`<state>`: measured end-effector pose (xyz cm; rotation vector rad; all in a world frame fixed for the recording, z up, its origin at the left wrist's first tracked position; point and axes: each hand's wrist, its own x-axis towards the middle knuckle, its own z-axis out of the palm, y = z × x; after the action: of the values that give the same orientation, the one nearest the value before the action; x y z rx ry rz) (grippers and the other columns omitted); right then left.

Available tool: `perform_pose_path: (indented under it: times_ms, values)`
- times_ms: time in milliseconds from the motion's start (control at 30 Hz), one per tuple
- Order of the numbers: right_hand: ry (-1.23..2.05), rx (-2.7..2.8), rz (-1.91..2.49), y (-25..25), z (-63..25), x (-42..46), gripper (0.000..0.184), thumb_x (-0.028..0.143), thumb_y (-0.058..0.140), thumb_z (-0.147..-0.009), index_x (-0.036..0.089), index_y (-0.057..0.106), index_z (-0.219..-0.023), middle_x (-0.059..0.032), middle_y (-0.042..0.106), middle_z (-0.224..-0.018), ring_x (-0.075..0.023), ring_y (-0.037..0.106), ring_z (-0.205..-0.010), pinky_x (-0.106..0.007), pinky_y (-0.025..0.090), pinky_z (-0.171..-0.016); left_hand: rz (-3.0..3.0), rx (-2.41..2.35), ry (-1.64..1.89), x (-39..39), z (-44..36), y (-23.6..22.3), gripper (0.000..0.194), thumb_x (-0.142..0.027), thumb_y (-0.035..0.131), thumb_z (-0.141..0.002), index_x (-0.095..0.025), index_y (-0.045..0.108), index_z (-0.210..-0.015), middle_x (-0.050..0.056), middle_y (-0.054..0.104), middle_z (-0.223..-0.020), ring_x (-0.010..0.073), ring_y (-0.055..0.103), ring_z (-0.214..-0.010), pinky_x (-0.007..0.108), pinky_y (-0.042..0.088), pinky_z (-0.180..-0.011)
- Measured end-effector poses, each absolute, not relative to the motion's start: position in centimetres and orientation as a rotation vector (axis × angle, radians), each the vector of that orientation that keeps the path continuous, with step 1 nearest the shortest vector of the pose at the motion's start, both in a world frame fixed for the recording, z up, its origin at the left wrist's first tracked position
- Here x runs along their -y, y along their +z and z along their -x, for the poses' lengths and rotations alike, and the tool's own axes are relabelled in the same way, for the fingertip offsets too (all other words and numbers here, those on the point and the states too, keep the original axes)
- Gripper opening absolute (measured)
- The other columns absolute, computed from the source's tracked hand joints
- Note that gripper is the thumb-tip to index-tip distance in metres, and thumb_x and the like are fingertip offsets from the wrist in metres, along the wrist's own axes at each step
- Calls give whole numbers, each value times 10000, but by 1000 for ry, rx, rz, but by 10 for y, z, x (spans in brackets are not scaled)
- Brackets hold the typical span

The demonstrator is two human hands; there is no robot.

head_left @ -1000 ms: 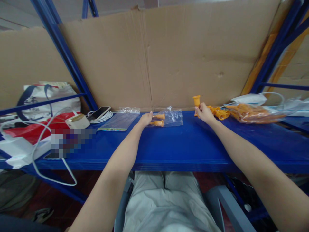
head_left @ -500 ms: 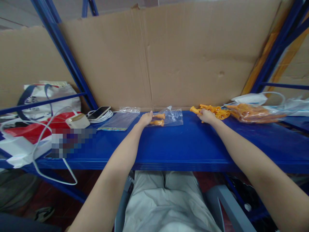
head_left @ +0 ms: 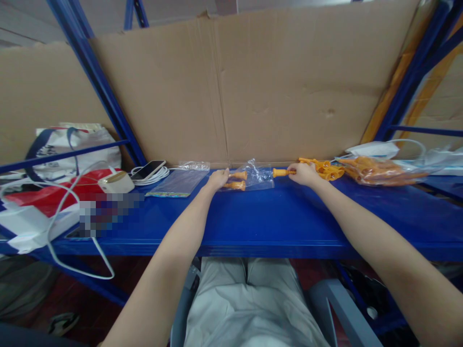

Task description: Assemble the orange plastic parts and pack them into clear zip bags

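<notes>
My left hand [head_left: 218, 180] is closed around two orange plastic pieces [head_left: 238, 185], whose flared ends stick out to the right. Under and beside them lies a clear plastic bag [head_left: 262, 177]. In a pinch, my right hand [head_left: 303, 174] holds a single flared orange piece [head_left: 280, 172], its wide end pointing left at the bag's right edge. Just behind and right of that hand is a loose pile of similar orange pieces [head_left: 331, 170]. The fingertips of my left hand are partly hidden.
A filled bag of orange pieces [head_left: 376, 171] lies at the right. Left of my hands are flat clear bags [head_left: 181, 182], a phone [head_left: 148, 169] on a coiled white cable, a charger [head_left: 116, 182] and a cloth bag [head_left: 90, 152]. Cardboard [head_left: 282, 86] walls the back of the blue table [head_left: 267, 221].
My right hand has drawn one orange piece slightly left, away from the pile, and turned it level. My left hand and its two pieces have barely moved.
</notes>
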<state>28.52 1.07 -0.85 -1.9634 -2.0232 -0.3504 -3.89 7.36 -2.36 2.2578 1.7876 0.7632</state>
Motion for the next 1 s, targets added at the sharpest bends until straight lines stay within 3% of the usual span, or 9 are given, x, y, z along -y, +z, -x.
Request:
perform_pose_path:
  times_ms: [233,400,667,833,1000]
  values:
    - [-275,2229,1797,-4,-261,-1,309,322,533,-868,281,746,-1088,-51,751,-1099,-279,650,-1064,-421,413,-927,-2387,-1834,588,-58,29,-19,297,-303,518,-886,-189,718,-1075,95,723,-1170,260,652,-1114,322,485,-967]
    - [-179,2294,1685,-10,-254,-5,290,311,576,-860,263,757,-1082,-46,752,-1087,-236,673,-1003,-312,469,-832,-2423,-1583,597,-61,28,-22,369,-237,480,-879,-161,668,-1187,82,668,-1287,220,597,-1210,304,442,-1047]
    - [-193,2257,1719,-7,-241,2,265,221,569,-852,178,726,-1061,-87,741,-1029,-214,679,-946,-270,481,-806,-2415,-1453,517,-63,21,-25,507,-258,505,-839,-172,574,-1334,81,521,-1468,212,462,-1370,314,322,-1154]
    - [-389,2221,1788,1,-235,13,255,211,522,-863,164,721,-1015,-127,689,-1108,-253,660,-989,-313,479,-818,-2412,-1436,505,-58,15,-24,526,-266,493,-841,-171,557,-1354,94,506,-1478,234,436,-1389,343,294,-1166]
    - [-435,2203,1854,3,-231,19,271,212,506,-882,177,717,-1048,-128,673,-1152,-273,664,-1006,-327,483,-807,-2464,-1416,543,-56,11,-23,411,-258,446,-884,-181,631,-1243,89,607,-1367,230,502,-1311,357,331,-1138]
